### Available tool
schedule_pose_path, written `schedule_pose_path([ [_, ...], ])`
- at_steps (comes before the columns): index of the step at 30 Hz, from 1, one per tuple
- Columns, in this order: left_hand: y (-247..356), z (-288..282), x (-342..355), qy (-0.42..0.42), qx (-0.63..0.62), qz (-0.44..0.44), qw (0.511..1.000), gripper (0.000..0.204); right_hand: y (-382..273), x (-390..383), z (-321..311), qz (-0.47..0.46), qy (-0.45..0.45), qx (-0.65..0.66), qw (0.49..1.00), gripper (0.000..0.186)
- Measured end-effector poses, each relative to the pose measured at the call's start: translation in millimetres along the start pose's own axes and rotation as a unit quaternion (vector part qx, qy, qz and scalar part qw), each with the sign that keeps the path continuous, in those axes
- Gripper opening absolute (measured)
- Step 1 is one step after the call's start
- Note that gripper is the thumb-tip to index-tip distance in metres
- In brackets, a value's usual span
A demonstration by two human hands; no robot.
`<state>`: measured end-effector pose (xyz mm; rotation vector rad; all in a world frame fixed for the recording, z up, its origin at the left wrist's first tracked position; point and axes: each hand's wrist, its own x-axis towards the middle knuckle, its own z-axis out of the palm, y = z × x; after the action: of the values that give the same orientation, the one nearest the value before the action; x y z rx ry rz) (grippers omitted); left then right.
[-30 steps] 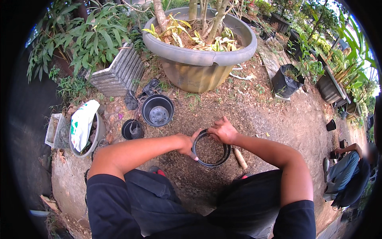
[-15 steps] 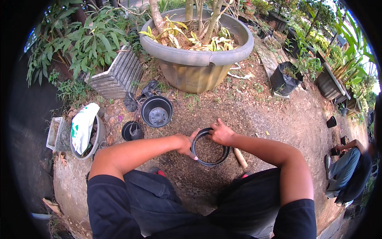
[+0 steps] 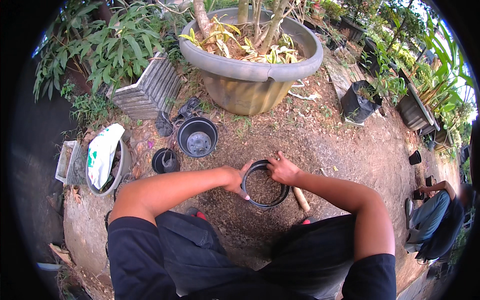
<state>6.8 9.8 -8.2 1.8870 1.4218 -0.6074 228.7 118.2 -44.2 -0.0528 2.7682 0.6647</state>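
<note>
A black round pot or ring (image 3: 284,192) sits between my hands, with brown soil showing inside it. My left hand (image 3: 238,180) grips its left rim, thumb toward the near side. The fingers of my right hand (image 3: 281,167) are curled over the far right rim. A pale wooden cylinder, perhaps a handle, (image 3: 300,198) lies just right of the pot, its far end partly hidden. Beyond my left hand stand an empty black pot (image 3: 197,127) and a smaller dark pot (image 3: 161,160).
A large planter (image 3: 250,95) stands ahead. At left are a ridged trough (image 3: 145,92) and a planter with a white sack (image 3: 105,157). A bagged plant (image 3: 357,102) and small pots (image 3: 414,157) are at right, where another person (image 3: 432,215) crouches with a small pot.
My right hand has shifted slightly on the rim, its fingers moving a little rightward. The pot and my left hand have stayed in nearly the same place.
</note>
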Motion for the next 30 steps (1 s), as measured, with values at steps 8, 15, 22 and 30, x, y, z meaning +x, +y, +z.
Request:
schedule_pose_path([
  [8,-5,5,4,0.006,0.007,0.006,1.0,0.145,1,-7,6,0.07,-0.007,0.076,0.995,0.022],
  [15,0,1,-3,0.0,0.0,-0.006,1.0,0.147,6,-3,5,0.051,0.006,0.159,0.986,0.018],
  [22,1,-2,-3,-0.005,-0.003,0.0,1.0,0.147,-3,-2,14,0.038,-0.02,0.152,0.987,0.017],
  [30,3,-5,-5,-0.013,0.008,-0.009,1.0,0.145,-11,0,6,0.026,-0.03,0.118,0.992,0.018],
])
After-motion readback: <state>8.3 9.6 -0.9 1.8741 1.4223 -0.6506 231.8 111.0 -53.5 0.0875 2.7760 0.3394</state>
